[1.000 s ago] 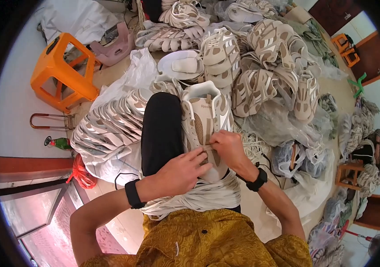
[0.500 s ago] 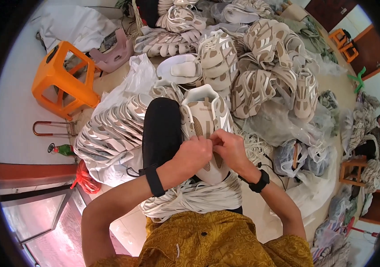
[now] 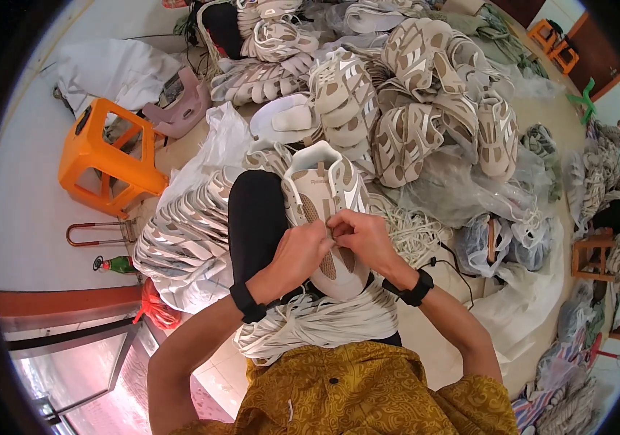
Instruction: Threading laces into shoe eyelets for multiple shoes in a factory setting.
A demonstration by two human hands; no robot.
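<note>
A beige and white shoe upper (image 3: 339, 274) with brown mesh panels rests across my lap, its collar pointing away from me. My left hand (image 3: 299, 250) is closed in a pinch over the upper's throat, at the lower eyelets. My right hand (image 3: 364, 235) pinches at the same spot, its fingertips meeting the left ones. Whatever thin thing lies between the fingertips is hidden. Below the toe, a thick bundle of white shoelaces (image 3: 317, 326) is draped over my lap. My dark-clad leg (image 3: 255, 225) is just left of the upper.
Stacked shoe uppers (image 3: 183, 235) lie at the left, and more heaped uppers (image 3: 408, 138) beyond. Loose white laces (image 3: 415, 235) lie right of my hands. An orange stool (image 3: 100, 163) and a green bottle (image 3: 118, 264) are at the left. Plastic bags (image 3: 484, 246) sit at the right.
The whole view has shifted a little, with the surroundings at the left lower in the picture. Both hands remain pinched together at the throat of the upper, their fingers slightly rearranged.
</note>
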